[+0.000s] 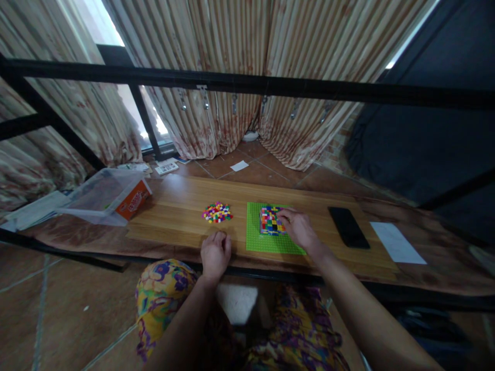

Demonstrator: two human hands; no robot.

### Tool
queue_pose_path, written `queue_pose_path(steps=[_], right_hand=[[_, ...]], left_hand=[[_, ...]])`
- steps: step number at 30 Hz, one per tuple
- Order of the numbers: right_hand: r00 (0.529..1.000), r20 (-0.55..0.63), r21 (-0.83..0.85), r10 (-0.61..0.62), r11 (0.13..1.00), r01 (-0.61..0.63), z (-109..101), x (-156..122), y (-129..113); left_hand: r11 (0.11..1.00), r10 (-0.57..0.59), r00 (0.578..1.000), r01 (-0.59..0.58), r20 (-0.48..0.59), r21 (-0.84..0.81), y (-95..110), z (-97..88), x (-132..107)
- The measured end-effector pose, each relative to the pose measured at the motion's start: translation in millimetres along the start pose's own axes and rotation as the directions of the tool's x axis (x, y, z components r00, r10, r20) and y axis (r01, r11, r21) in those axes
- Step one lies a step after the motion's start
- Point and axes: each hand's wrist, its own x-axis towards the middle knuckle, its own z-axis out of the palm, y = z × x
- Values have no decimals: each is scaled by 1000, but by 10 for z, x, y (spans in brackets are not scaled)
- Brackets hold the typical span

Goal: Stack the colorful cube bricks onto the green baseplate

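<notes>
Many small multicoloured building bricks form a raised rectangular block (269,222) on a green studded baseplate (253,242). At the block's upper right, the fingertips of my right hand (298,226) are pinched together against the bricks; whatever is between them is too small to make out. My left hand (215,253) rests at the table's near edge with its fingers curled in, and their inner side is hidden. Just beyond it lies a loose pile of coloured bricks (217,212), apart from the fingers.
Right of the baseplate lies a black phone-like slab (348,227), then a white sheet of paper (397,242). A clear plastic bin with an orange label (133,201) stands at the left end of the wooden board (181,198). A dark metal bar (232,82) crosses beyond the table, before striped curtains.
</notes>
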Motion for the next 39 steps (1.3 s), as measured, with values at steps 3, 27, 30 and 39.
queue_pose_path(steps=[3,27,30,39], right_hand=[[1000,-13,-6,-19,1000,19,7,-4,4],[952,-289,-29,-102,995,98,249,-212,121],[951,-283,-47,-122,992,113,230,-198,155],[951,-283,-43,-120,993,113,216,-173,93]], left_hand=[[1000,-2,1000,2,-4,0,-3,7,2],[1000,-4,1000,4,-4,1,-3,2,-3],[1000,2,1000,-2,-9,6,-7,10,-2],[1000,-1,1000,1,-15,14,-6,18,3]])
